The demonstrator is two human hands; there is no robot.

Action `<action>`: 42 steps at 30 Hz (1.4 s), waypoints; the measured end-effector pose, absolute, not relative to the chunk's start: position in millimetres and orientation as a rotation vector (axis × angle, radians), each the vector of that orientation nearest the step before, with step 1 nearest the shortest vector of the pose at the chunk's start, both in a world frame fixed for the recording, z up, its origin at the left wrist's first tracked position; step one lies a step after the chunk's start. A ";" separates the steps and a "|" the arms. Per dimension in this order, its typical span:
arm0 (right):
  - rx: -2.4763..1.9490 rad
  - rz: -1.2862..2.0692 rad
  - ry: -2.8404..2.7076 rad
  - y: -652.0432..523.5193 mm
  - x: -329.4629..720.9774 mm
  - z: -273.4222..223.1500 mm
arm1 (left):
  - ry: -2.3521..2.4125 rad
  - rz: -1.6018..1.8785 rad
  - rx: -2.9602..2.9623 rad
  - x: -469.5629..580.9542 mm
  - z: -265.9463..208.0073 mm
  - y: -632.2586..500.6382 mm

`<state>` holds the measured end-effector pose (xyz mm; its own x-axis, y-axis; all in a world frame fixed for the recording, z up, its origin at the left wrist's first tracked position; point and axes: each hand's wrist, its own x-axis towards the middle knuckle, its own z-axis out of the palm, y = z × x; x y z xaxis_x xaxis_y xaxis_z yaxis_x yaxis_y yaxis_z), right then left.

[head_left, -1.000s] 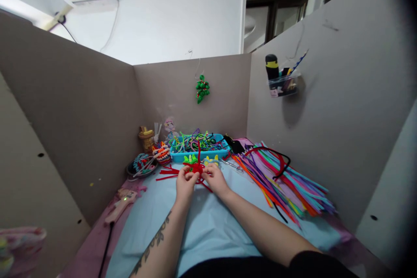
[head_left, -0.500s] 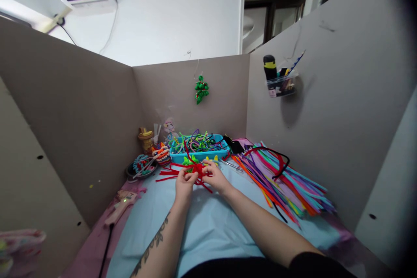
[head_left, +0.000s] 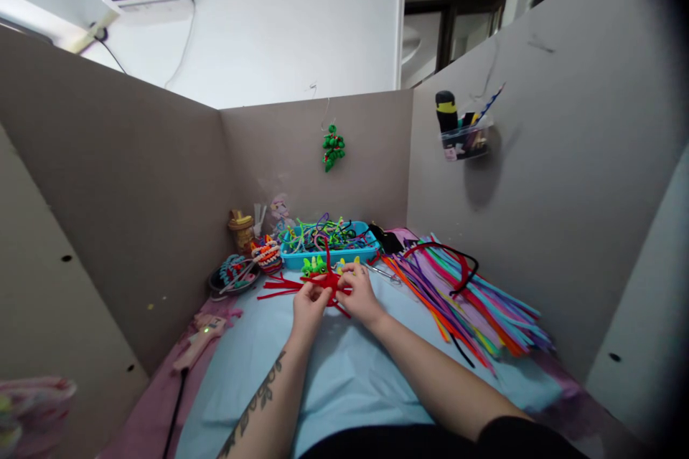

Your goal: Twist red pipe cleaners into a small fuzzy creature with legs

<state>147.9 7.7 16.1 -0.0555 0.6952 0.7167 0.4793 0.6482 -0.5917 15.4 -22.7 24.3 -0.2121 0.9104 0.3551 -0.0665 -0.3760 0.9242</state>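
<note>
Between my hands is a cluster of red pipe cleaners [head_left: 332, 281], woven or bunched at its middle, with loose ends sticking out. One end stands up toward the blue basket. My left hand [head_left: 311, 301] pinches the cluster from the left, thumb and fingers together. From the right, my right hand [head_left: 359, 295] grips it with bent fingers. Just behind lies a green pipe-cleaner figure [head_left: 313, 267], and a yellow piece [head_left: 341, 267] shows partly behind my right hand. More red pipe cleaners [head_left: 277, 288] lie to the left.
A blue basket [head_left: 301, 259] of tangled pipe cleaners stands behind. Colourful pipe cleaners [head_left: 474, 301] are spread at the right, near scissors [head_left: 383, 272]. A dark bowl [head_left: 237, 285] and a pink glue gun [head_left: 200, 344] are at the left. Grey panels [head_left: 317, 158] enclose the table.
Both hands have shifted slightly to the right with the red cluster. Its upright end has swung right and straightened. More of the green figure shows.
</note>
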 end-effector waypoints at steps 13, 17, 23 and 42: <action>-0.830 0.839 -1.397 25.1 142.7 1.9 | 1.011 1.689 1.225 17.8 22.5 -19.9; -0.817 0.966 -1.287 27.4 138.4 -1.9 | 1.010 1.679 1.207 18.6 20.1 -17.7; -0.955 0.654 -1.396 20.9 136.4 2.7 | 1.049 1.712 1.219 15.9 21.7 -19.3; -0.830 0.810 -1.428 25.5 150.9 14.4 | 1.087 1.691 1.230 14.8 22.4 -20.5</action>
